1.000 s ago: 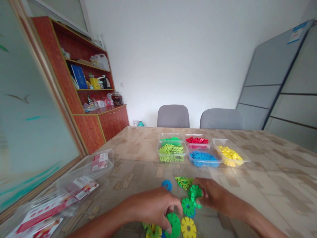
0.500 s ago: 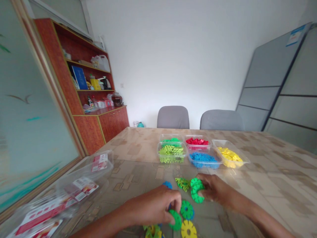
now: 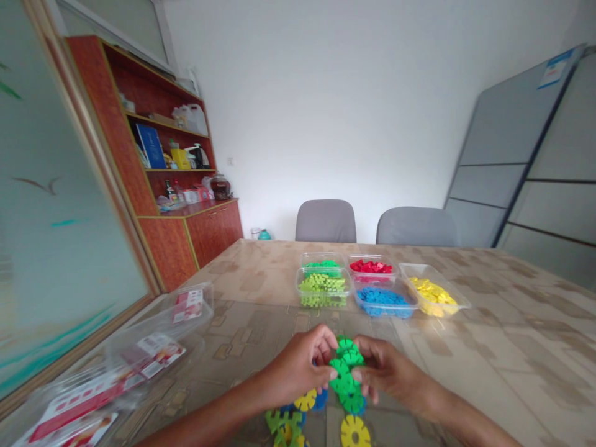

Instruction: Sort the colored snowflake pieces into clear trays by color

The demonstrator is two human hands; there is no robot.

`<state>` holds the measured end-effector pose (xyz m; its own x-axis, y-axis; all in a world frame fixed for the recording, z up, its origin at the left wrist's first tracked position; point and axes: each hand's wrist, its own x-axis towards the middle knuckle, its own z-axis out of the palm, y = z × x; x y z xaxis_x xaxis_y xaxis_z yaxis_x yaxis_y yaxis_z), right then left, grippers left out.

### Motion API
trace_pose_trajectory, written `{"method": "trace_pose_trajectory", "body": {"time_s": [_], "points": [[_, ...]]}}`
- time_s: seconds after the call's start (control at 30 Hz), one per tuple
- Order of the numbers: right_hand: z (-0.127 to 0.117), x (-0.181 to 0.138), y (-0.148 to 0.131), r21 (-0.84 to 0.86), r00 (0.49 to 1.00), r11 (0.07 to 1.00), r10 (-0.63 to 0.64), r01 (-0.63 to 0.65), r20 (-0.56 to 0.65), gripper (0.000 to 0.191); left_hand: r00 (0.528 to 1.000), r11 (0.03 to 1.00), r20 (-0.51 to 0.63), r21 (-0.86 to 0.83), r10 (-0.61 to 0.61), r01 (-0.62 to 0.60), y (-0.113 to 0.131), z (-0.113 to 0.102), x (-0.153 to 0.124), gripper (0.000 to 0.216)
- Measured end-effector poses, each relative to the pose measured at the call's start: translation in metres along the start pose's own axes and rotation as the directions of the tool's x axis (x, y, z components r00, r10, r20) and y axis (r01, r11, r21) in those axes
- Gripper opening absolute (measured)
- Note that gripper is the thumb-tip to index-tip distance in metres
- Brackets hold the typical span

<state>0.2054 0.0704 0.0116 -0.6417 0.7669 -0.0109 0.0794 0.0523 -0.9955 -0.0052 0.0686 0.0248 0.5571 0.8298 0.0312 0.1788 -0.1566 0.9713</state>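
My left hand (image 3: 298, 366) and my right hand (image 3: 386, 372) meet above the table near its front edge, both pinched on a cluster of green notched discs (image 3: 344, 366) held between them. Under the hands lie more discs: a yellow disc (image 3: 354, 431), a green and blue disc (image 3: 354, 403), another yellow one (image 3: 305, 400) and a yellow-green bunch (image 3: 284, 428) at the bottom edge. The fingers hide where the green pieces touch.
Clear tubs of sorted discs stand further back: light green (image 3: 323, 287), dark green (image 3: 322, 263), red (image 3: 371, 266), blue (image 3: 384, 299), yellow (image 3: 433, 290). Clear lidded boxes (image 3: 153, 335) lie at the left. Two grey chairs (image 3: 326, 220) and a red wooden cabinet (image 3: 177, 186) stand beyond.
Both hands have come together at the middle. The left lifted a green disc from the table; the right brought its green piece over, and the pieces now sit together between the fingers.
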Motion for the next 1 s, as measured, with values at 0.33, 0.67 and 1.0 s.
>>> {"method": "trace_pose_trajectory", "body": {"time_s": [0.33,0.67,1.0], "points": [[0.002,0.002,0.003,0.099,0.998,0.995,-0.027,0.033,-0.057,0.041,0.999,0.988,0.001,0.149,0.044,-0.044,-0.003,-0.005,0.000,0.011],[0.003,0.007,0.014,0.092,0.997,0.996,-0.007,0.014,-0.076,0.045,0.993,0.995,0.065,0.008,0.100,-0.101,0.007,0.001,0.000,0.027],[-0.032,0.011,0.004,-0.035,0.935,0.999,-0.036,0.025,-0.353,0.053,0.973,0.996,-0.222,0.071,0.071,-0.056,0.022,-0.059,0.039,0.028]]}}
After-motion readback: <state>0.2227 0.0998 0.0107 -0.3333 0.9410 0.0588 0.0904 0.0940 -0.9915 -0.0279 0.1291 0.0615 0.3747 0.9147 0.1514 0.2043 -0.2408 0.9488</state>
